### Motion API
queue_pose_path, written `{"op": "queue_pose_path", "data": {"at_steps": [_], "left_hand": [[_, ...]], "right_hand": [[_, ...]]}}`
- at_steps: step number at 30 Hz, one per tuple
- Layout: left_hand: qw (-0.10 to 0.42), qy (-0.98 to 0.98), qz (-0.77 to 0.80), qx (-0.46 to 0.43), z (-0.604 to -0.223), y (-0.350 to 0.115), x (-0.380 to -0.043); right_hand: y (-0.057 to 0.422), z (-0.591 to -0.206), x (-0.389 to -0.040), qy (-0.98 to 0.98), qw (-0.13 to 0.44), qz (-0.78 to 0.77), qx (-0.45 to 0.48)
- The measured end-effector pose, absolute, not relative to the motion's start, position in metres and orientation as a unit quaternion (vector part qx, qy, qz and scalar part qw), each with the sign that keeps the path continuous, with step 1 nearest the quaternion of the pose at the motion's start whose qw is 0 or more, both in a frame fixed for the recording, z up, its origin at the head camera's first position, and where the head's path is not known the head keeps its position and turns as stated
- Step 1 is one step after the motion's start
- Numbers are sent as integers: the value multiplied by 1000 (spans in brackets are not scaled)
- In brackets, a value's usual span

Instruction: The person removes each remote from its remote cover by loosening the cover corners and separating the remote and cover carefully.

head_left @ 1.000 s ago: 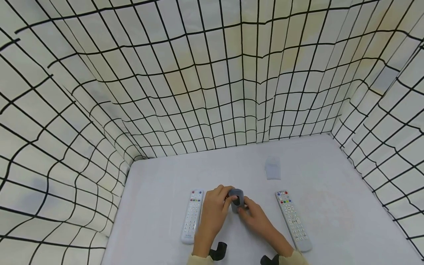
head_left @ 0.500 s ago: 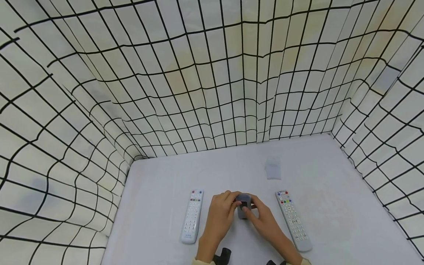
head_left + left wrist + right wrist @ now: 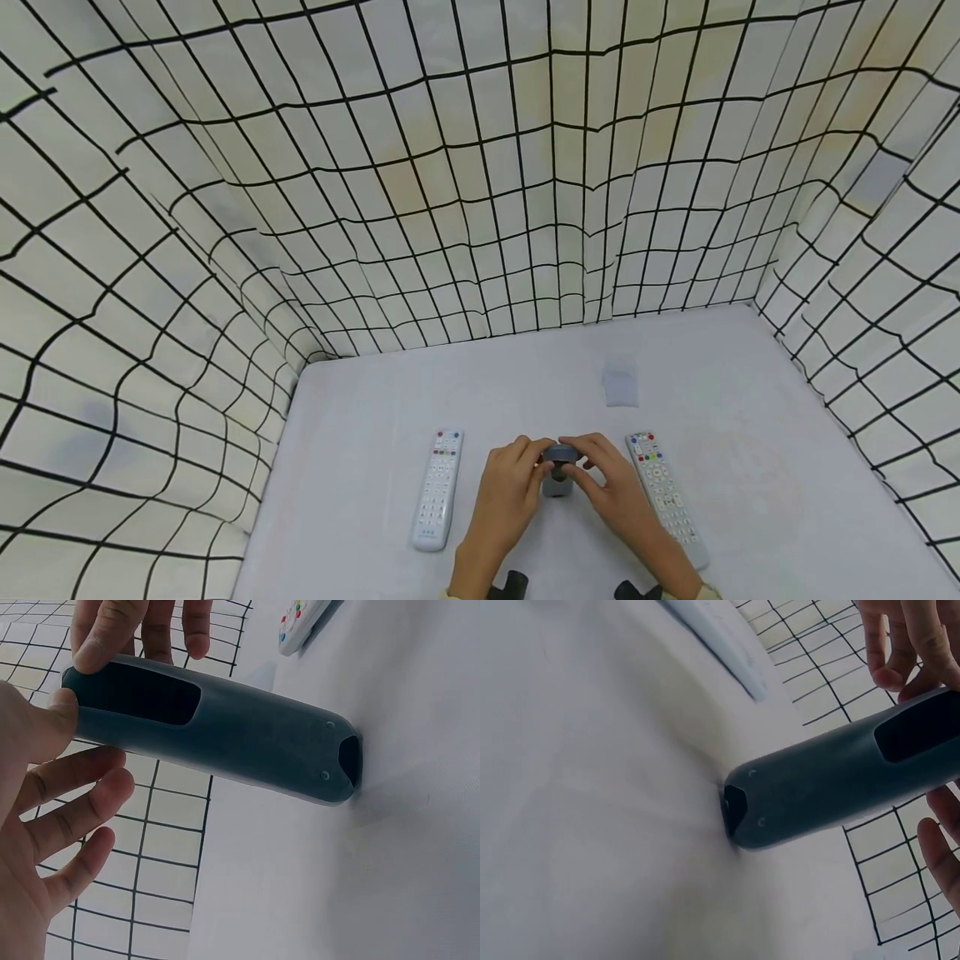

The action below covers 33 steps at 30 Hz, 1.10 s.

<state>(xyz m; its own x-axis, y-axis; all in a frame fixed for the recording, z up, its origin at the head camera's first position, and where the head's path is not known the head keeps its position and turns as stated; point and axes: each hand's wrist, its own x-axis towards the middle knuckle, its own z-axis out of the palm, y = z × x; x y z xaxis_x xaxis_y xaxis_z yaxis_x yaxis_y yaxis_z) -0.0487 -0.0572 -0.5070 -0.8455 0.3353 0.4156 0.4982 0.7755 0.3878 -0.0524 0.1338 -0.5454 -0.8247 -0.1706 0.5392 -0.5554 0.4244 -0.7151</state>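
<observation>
A dark grey-blue remote control cover [image 3: 557,487] stands upright on the table between my hands. Its long window and the small notch at its lower end face the wrist cameras. On its left side my left hand [image 3: 509,485] pinches the upper end with the thumb and a fingertip; its other fingers are spread away in the left wrist view. My right hand [image 3: 613,490] pinches the same end from the right, thumb at the window's edge. The cover's lower end [image 3: 341,761] meets the table. Its far side is hidden.
A white remote control [image 3: 437,492] lies left of my hands, and a grey remote control [image 3: 663,492] lies right, partly behind my right forearm. Farther back lies a small clear plastic piece [image 3: 620,385]. White walls with black grid lines [image 3: 480,208] surround the table.
Both hands have shifted to the right with the cover. The cover went from tilted to more upright, and the right hand's fingers have come up to its top end.
</observation>
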Motion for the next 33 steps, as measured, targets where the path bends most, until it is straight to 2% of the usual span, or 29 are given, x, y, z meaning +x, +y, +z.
{"op": "queue_pose_path", "data": {"at_steps": [11, 18, 21, 33], "left_hand": [[128, -928, -281, -208, -510, -54, -49], [122, -929, -288, -199, -512, -50, -49], [129, -926, -292, -202, -512, -50, -48], [156, -918, -291, -218, -514, -43, -44]], "right_hand": [[146, -540, -49, -856, 189, 424, 228], [150, -543, -53, -847, 277, 343, 296], [148, -544, -54, -846, 305, 321, 298], [138, -546, -51, -852, 336, 323, 239]]}}
